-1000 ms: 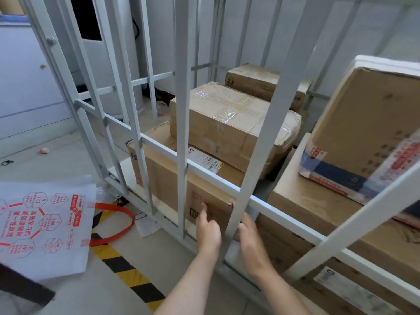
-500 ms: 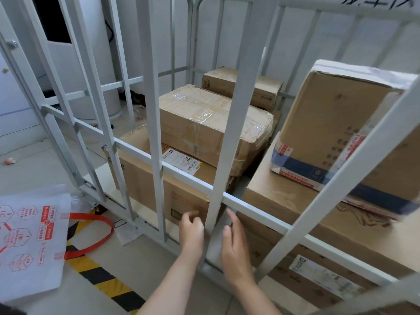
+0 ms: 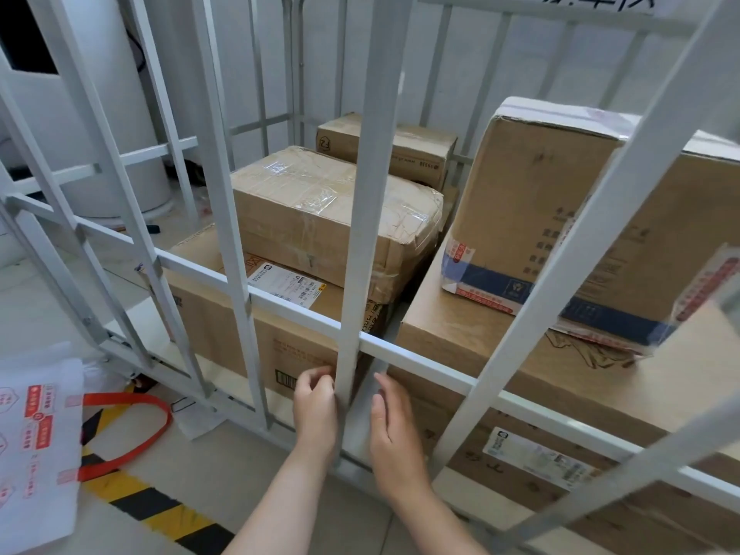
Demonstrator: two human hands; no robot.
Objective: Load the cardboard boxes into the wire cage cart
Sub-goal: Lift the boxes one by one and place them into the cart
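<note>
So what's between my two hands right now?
In the head view, one upright white bar of the cage stands between the left hand and the right hand; the left fingers touch it.

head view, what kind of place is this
Probably a parcel depot or warehouse loading area. A white wire cage cart holds taped cardboard boxes bearing shipping labels, and yellow-and-black hazard tape marks the floor.
</note>
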